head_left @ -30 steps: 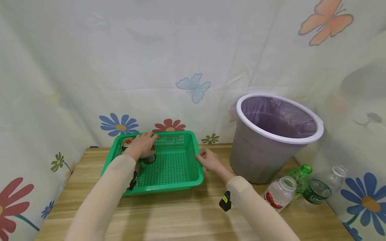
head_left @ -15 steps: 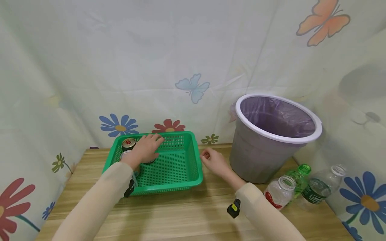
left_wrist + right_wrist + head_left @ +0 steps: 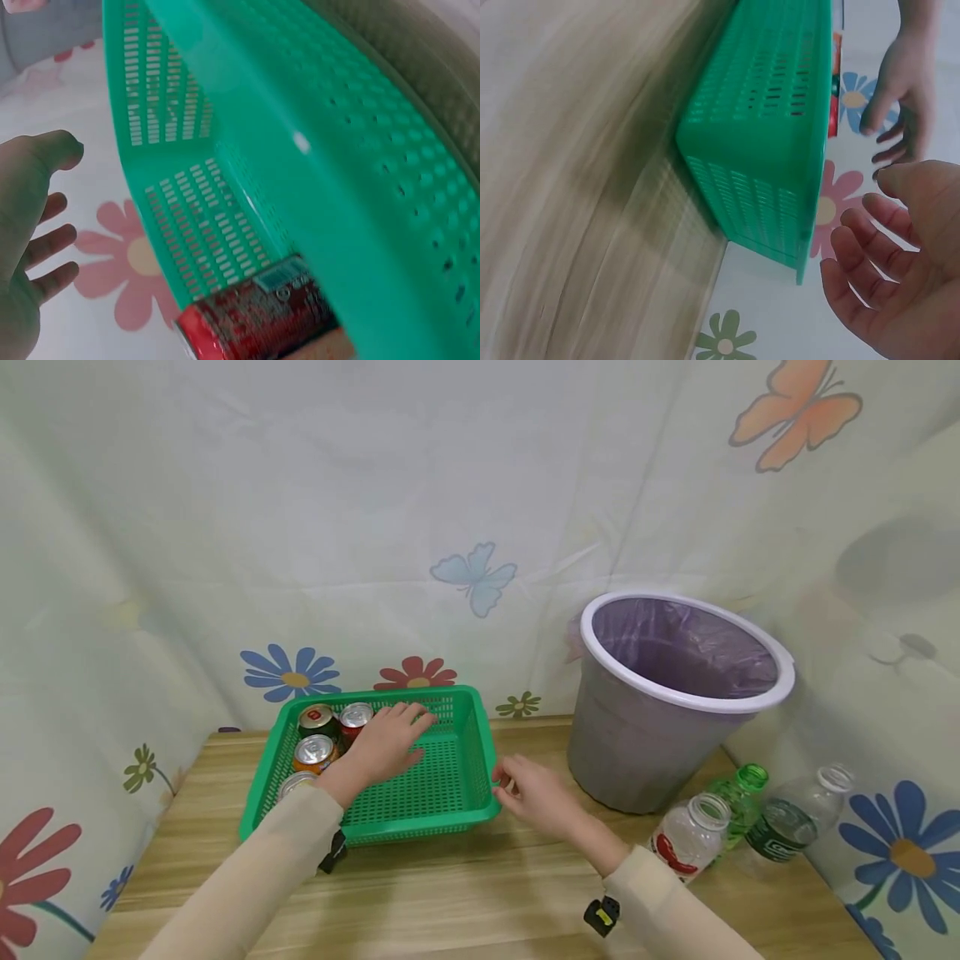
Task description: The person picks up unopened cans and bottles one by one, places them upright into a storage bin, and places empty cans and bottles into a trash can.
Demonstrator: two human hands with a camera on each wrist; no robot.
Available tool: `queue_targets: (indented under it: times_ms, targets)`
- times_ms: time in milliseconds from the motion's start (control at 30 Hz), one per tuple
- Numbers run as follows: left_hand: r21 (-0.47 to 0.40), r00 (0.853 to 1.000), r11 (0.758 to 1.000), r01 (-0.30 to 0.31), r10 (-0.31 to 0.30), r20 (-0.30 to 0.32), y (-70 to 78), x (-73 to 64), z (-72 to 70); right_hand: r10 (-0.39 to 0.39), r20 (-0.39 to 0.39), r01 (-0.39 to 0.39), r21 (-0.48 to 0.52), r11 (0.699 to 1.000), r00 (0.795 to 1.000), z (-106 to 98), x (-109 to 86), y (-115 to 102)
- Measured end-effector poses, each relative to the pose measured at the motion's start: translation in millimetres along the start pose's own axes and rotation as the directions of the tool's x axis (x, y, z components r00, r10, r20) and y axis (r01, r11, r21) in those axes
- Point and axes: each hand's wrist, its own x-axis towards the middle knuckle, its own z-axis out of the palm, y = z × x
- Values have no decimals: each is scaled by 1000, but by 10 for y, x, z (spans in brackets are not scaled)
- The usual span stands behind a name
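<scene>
1. The green basket (image 3: 435, 777) sits on the table in front of you, toward the left, its longer side facing you.
2. Its left part holds the cans: a dark can (image 3: 318, 722) in the far left corner, a red can (image 3: 356, 718) just to its right, and an orange can (image 3: 315, 752) nearer you. A silver-topped can (image 3: 297, 782) stands nearer still; your left wrist and sleeve hide part of it, so its colour is hard to tell.
3. Your left hand (image 3: 385, 745) hangs over the basket, just right of the cans, with thumb and fingers apart. Your left wrist view shows it away from the red can.
4. Your right hand (image 3: 542, 795) is just outside the basket's right rim, fingers loosely curved and thumb apart from them. Your right wrist view shows a small gap between fingertips and rim.
5. To the right of the basket stands a greyish bin (image 3: 630, 752) with a white rim, lined with a lilac bag (image 3: 678, 643).
6. In front of the bin, to its right, three bottles stand close together: a red-labelled bottle (image 3: 688, 837), a green bottle (image 3: 744, 793) and a green-labelled bottle (image 3: 798, 817).
7. Beneath it all is the wood-grained table (image 3: 465, 902); behind hangs a pale cloth (image 3: 360, 527) with printed flowers and butterflies.
</scene>
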Motion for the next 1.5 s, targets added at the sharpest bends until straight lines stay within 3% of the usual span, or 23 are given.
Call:
queue_targets:
  times_ms: [133, 400, 800, 1100, 1333, 1500]
  targets:
    - [-21, 999, 1000, 3, -4, -37, 92, 21, 24, -38, -18, 38, -22, 999, 999, -29, -70, -54]
    - [-80, 992, 996, -25, 15, -124, 269, 98, 32, -46, -38, 42, -95, 995, 998, -185, -232, -122]
    - [-242, 983, 970, -27, -18, -181, 611, 273, 59, -111, -121, 80, -234, 969, 986, -408, -551, -77]
    - [-338, 983, 941, 4, -65, -169, 851, 502, -55, -91, -166, 49, -241, 969, 982, -577, -828, -45]
    - [-365, 968, 931, -34, -61, -244, 995, 732, -147, -94, -274, 27, -238, 971, 957, -720, -1024, -8]
    - [-406, 963, 913, -21, -91, -254, 1051, 902, -215, -71, -318, -10, -244, 970, 946, -839, -1167, 5]
